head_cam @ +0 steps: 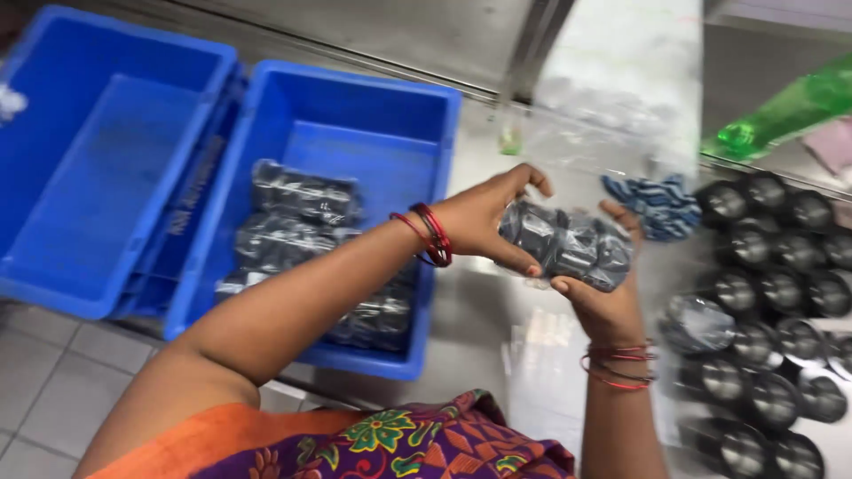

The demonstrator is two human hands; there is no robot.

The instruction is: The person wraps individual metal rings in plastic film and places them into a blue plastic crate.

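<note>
**Bagged packet held across both hands, long axis slanting down to the right**

At the far left of the frame sits an empty blue crate (98,168); just beside it a second blue crate (355,115) holds several dark plastic-wrapped packets (302,200). Right of centre, the left hand (484,217) closes its grip on the left end of a clear bag of dark metal parts (568,244), thumb under, fingers over. The right hand (603,297) cups the same bag from below at its right end. The bag's long axis runs from upper left to lower right, above the steel counter (470,319) and just right of the filled crate, so the left hand is the nearer to that crate. At the right edge stand rows of dark metal cups (781,293).
</note>
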